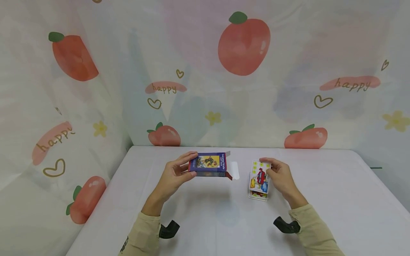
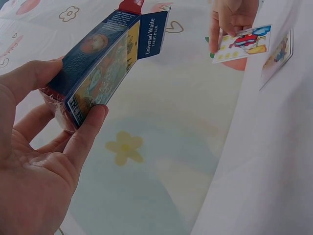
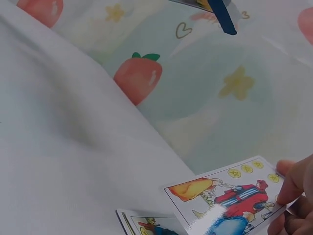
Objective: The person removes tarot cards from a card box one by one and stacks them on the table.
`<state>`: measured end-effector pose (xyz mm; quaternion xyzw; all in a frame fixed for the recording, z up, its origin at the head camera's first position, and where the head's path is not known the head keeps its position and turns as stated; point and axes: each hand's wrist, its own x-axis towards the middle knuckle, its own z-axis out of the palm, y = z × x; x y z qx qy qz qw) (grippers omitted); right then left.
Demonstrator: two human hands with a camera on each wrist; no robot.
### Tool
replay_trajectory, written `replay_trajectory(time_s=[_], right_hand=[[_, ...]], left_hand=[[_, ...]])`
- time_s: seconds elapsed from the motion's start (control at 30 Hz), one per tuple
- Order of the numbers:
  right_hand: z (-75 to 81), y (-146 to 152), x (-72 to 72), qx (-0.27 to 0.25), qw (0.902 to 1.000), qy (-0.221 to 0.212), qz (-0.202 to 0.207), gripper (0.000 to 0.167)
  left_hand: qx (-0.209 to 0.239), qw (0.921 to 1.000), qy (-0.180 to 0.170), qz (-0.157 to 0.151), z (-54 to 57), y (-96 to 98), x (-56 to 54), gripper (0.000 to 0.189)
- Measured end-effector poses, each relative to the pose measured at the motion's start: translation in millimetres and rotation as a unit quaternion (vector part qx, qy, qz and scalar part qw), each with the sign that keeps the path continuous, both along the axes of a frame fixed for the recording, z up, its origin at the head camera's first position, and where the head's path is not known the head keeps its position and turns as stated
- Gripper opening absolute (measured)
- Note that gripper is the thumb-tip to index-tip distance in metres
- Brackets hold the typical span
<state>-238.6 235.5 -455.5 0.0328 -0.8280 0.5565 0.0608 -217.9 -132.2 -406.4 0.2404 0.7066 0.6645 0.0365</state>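
My left hand [image 1: 173,177] grips a blue tarot card box [image 1: 209,163] by its left end, thumb on the near side and fingers on the far side. The box is raised over the table, and its flaps stand open at the right end. Between thumb and fingers of my right hand [image 1: 283,176] is a tarot card [image 1: 261,177], held by its upper right edge with its picture showing. Under and beyond that card's lower edge lies a small stack of cards [image 3: 128,223], partly hidden by it.
A white cloth covers the table [image 1: 205,220]. Behind it hangs a patterned backdrop [image 1: 198,106] with fruit and the word happy. Black wrist mounts [image 1: 169,229] jut from both sleeves near the table's front.
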Motion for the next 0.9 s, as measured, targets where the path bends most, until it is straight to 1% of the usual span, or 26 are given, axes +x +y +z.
replay_trajectory(time_s=[0.1, 0.27, 0.4, 0.63, 0.9], right_hand=[[-3.9, 0.1, -1.3, 0.012, 0.9998, -0.012, 0.004, 0.043], [-11.9, 0.9, -3.8, 0.016, 0.9994, -0.026, 0.017, 0.045], [-20.1, 2.0, -7.3, 0.037, 0.9985, -0.034, 0.02, 0.047], [-35.3, 3.2, -12.5, 0.075, 0.9968, -0.023, 0.011, 0.048], [-44.4, 1.6, -12.4, 0.106, 0.9943, -0.012, 0.004, 0.046]], left_hand=[[-0.003, 1.0, -0.006, 0.005, 0.9, 0.4, 0.2, 0.052], [-0.004, 0.9998, -0.016, 0.009, 1.9, 0.8, 0.4, 0.053], [-0.003, 0.9998, -0.017, 0.009, 1.6, 0.7, 0.4, 0.052], [-0.008, 0.9999, -0.009, 0.01, 1.4, 0.8, 0.1, 0.052], [-0.008, 0.9999, -0.009, 0.012, 1.3, 1.2, 0.3, 0.052]])
